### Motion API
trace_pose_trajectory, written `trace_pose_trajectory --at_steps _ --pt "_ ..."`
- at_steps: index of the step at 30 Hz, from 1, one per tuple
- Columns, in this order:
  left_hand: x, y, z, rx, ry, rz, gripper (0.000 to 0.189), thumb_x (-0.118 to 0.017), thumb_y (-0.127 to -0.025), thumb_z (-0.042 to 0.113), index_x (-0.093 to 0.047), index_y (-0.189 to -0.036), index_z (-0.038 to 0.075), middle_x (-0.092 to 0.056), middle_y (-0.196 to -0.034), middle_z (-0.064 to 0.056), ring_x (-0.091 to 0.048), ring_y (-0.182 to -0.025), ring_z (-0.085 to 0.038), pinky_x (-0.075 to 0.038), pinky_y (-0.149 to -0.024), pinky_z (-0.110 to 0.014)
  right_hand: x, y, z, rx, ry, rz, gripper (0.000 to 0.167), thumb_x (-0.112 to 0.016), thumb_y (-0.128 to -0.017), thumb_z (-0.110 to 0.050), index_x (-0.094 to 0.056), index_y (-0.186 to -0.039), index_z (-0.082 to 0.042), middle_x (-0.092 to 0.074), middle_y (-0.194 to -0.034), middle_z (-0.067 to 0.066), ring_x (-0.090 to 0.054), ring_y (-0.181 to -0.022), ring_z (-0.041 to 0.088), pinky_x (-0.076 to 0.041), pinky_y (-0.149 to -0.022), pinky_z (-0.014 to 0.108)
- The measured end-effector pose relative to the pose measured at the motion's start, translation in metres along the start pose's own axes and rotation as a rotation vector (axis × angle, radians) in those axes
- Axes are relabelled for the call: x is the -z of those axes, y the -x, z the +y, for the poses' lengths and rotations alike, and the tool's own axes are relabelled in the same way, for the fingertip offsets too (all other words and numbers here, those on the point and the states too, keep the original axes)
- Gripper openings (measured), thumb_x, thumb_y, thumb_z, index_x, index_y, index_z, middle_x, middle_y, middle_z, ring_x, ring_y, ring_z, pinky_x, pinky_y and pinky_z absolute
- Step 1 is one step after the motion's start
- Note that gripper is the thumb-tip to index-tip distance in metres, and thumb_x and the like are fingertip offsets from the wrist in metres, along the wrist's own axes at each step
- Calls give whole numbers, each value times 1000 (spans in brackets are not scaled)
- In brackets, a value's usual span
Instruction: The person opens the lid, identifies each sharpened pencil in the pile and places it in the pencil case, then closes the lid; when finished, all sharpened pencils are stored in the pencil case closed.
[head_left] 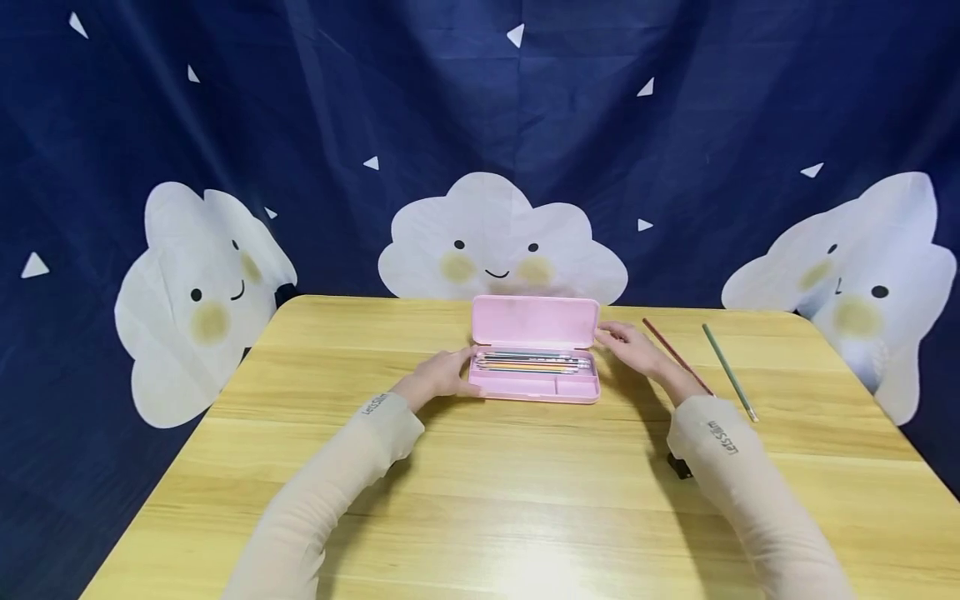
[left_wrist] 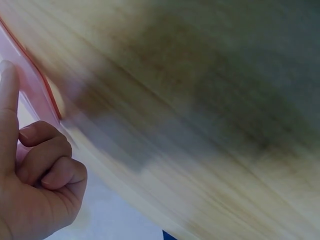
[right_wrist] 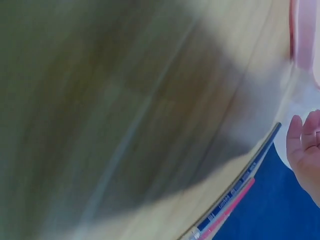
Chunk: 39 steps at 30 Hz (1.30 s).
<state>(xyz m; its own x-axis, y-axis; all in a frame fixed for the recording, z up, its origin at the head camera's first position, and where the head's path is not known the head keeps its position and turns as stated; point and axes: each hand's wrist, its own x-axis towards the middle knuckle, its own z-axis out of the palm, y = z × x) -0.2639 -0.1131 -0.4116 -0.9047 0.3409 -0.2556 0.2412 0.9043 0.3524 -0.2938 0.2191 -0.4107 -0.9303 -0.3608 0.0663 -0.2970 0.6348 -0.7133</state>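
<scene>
In the head view, a pink pencil case [head_left: 517, 392] lies near the table's far edge, its lid [head_left: 535, 321] raised and tilted back. Several pencils [head_left: 528, 363] lie side by side in its long rear compartment. My left hand [head_left: 442, 373] holds the case's left end, thumb at the front corner. The left wrist view has its index finger [left_wrist: 9, 87] extended along the pink wall, with other fingers curled. By the lid's right edge is my right hand [head_left: 633, 346], fingertips right at that edge and fingers loosely bent.
Right of the case, a dark red pencil [head_left: 675, 352] and a green pencil [head_left: 729, 371] lie on the wooden table [head_left: 480, 500], the red one partly behind my right wrist. A dark blue curtain [head_left: 450, 100] with white clouds hangs behind the table.
</scene>
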Motion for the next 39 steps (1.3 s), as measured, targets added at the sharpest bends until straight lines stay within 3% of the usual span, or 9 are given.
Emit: trace_pose_trajectory --at_steps 3,7,13,16,20,22,26,32,39 --pt "0 1 -1 0 -1 9 89 -72 -74 45 -28 -144 14 -46 -132 -22 -47 -118 -34 -40 -96 -44 4 2 -4 -15 -17 -7 54 -32 -99 -32 -49 -121 13 -49 -123 31 -44 -115 44 -35 -97 52" --pt "-2 1 -5 -5 -17 31 88 -73 -72 46 -31 -143 16 -50 -128 -22 -50 -115 -34 -43 -93 -44 5 4 -9 -14 0 -20 56 -27 -100 -36 -56 -114 10 -52 -121 29 -45 -113 43 -34 -97 53" --pt "-4 0 -6 -36 -81 55 82 -71 -72 51 -38 -139 17 -59 -115 -21 -57 -101 -31 -49 -80 -43 6 13 -10 -33 61 -44 52 -39 -96 -39 -60 -109 7 -55 -110 24 -47 -101 32 -39 -88 44" --pt "-4 1 -8 -78 -114 70 82 -70 -71 55 -42 -137 15 -63 -103 -18 -59 -89 -27 -50 -72 -40 8 22 -6 -10 68 -89 48 -48 -93 -34 -58 -114 8 -54 -99 19 -48 -90 28 -42 -76 37" --pt "-2 4 -14 -68 -87 78 89 -66 -71 60 -37 -140 12 -62 -88 -16 -55 -77 -23 -48 -64 -35 8 32 0 32 90 -156 51 -58 -87 -30 -52 -122 7 -49 -91 13 -45 -83 22 -40 -71 32" --pt "0 4 -16 -53 -48 73 87 -60 -76 61 -31 -143 15 -63 -95 -19 -57 -82 -25 -48 -67 -37 6 35 2 38 98 -173 54 -62 -85 -29 -49 -123 7 -47 -90 12 -42 -82 21 -38 -72 32" --pt "3 4 -15 -66 -4 35 73 -42 -87 60 -20 -146 24 -51 -129 -19 -52 -111 -34 -44 -89 -45 1 38 5 48 107 -185 62 -67 -81 -29 -44 -128 6 -46 -88 12 -41 -79 21 -36 -70 31" --pt "3 4 -10 -125 -41 -18 74 -41 -90 55 -10 -148 21 -60 -114 -20 -55 -105 -30 -41 -95 -43 -4 36 1 51 121 -255 78 -68 -80 -32 -31 -140 1 -44 -90 12 -40 -79 21 -36 -69 31" --pt "6 4 -9 -108 -56 -77 73 -46 -90 51 -12 -148 22 -35 -143 -15 -37 -128 -33 -30 -106 -43 -3 34 -8 9 206 -312 82 -68 -79 -37 -28 -142 -2 -40 -85 9 -34 -73 18 -30 -65 29"
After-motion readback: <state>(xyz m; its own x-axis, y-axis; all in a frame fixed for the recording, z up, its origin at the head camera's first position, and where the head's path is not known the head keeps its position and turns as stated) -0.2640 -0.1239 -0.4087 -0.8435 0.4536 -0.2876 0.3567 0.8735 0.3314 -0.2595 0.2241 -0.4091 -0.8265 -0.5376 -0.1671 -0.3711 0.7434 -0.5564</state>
